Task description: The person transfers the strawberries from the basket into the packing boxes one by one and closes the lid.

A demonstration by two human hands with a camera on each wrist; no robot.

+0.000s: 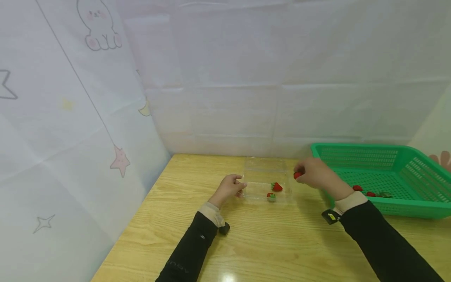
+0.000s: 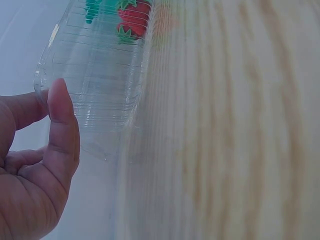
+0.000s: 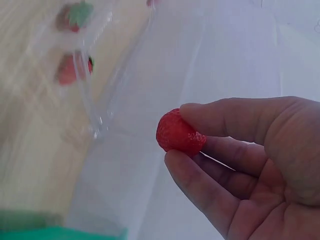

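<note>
In the head view a clear plastic clamshell box lies on the table with its lid raised at the back. Two strawberries with green leaves sit toward its right side, one red strawberry behind another strawberry. My left hand pinches the box's left edge between thumb and finger, and the left wrist view shows the thumb against the rim. Just right of the box, my right hand is raised, pinching a red strawberry between thumb and fingertips.
A green plastic basket stands on the right of the wooden table. Several strawberries lie in it near the front wall, including a red strawberry. White printed cloth hangs behind the table and along its left side.
</note>
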